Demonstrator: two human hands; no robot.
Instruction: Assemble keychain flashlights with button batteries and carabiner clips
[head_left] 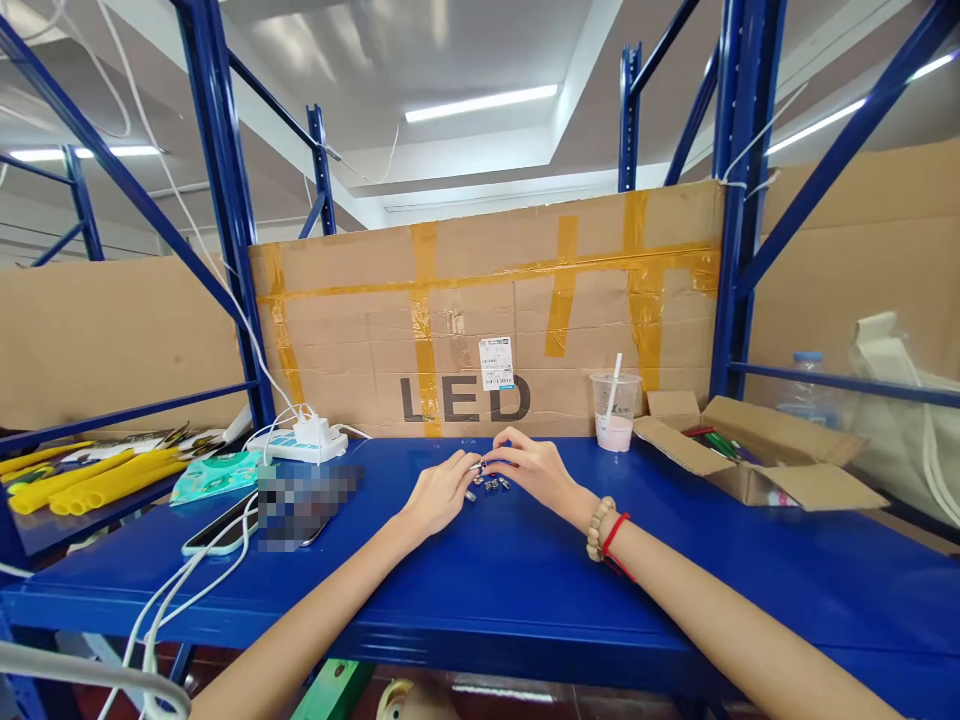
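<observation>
Both hands meet over the middle of the blue shelf top. My left hand (442,492) has its fingers closed around one end of a small shiny metal piece (480,467). From the other side, the thumb and forefinger of my right hand (531,468) pinch the same piece; the fingertips cover much of it, and its exact kind is too small to tell. Several similar small metal pieces (493,485) lie loose on the blue surface just below the fingers. A beaded bracelet and a red cord circle my right wrist.
A plastic cup with a straw (613,415) and an open cardboard box (750,450) stand to the right. On the left lie a phone (221,522), white cables, a power strip (300,440), a teal packet (217,476) and yellow tubes (105,482). A cardboard panel (345,340) closes the back.
</observation>
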